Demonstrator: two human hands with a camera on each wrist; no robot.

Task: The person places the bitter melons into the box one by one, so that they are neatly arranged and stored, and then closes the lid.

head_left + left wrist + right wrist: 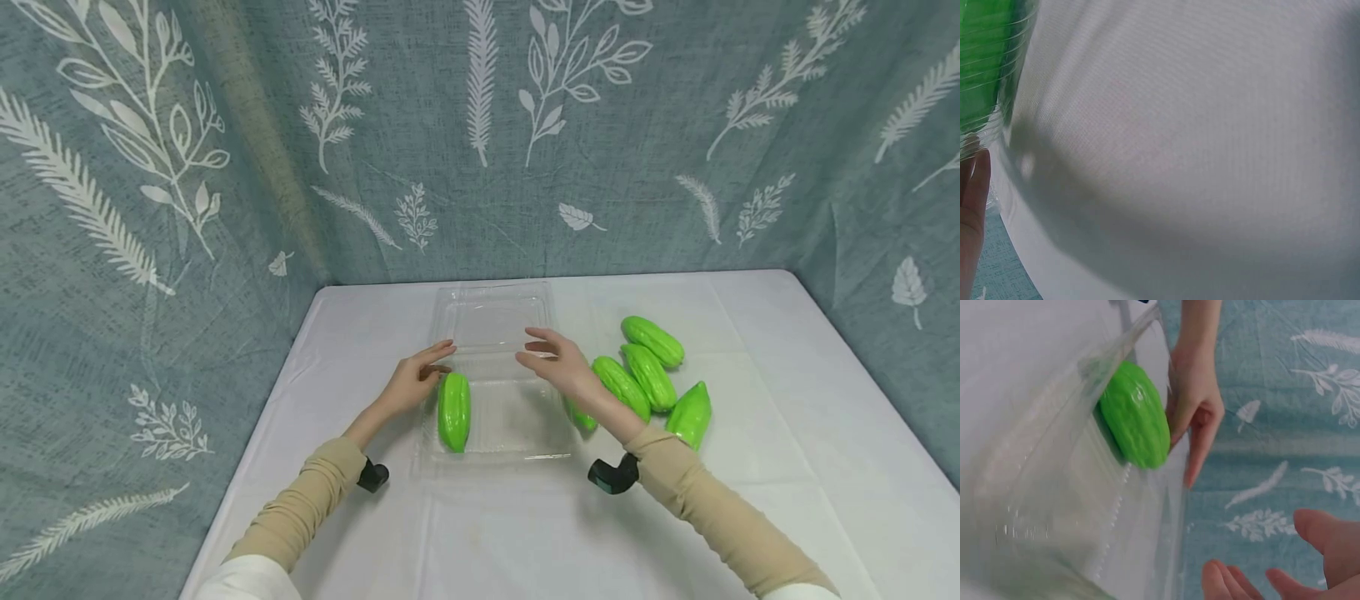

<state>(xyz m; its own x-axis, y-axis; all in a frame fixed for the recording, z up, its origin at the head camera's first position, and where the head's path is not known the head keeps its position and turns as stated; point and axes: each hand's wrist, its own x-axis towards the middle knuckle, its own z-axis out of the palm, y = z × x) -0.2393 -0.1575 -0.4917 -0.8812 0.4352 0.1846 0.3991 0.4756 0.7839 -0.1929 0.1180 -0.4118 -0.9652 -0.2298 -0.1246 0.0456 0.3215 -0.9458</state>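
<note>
A clear plastic clamshell container [517,417] lies opened out on the table, its lid [491,321] folded toward the back. Inside, along the left wall, lies a glossy green, ridged, gourd-like vegetable [453,412], probably a bitter melon. My left hand [412,379] is at the container's left side near the hinge, fingers extended, fingertips right at the clear wall [1007,112] in the left wrist view. Over the right part of the container near the hinge is my right hand [566,362], its fingers spread and holding nothing.
Several more green vegetables [651,379] lie in a group to the container's right, one partly hidden by my right forearm. A white cloth covers the table [757,417]. Blue-green leaf-patterned fabric [450,208] hangs behind and along both sides.
</note>
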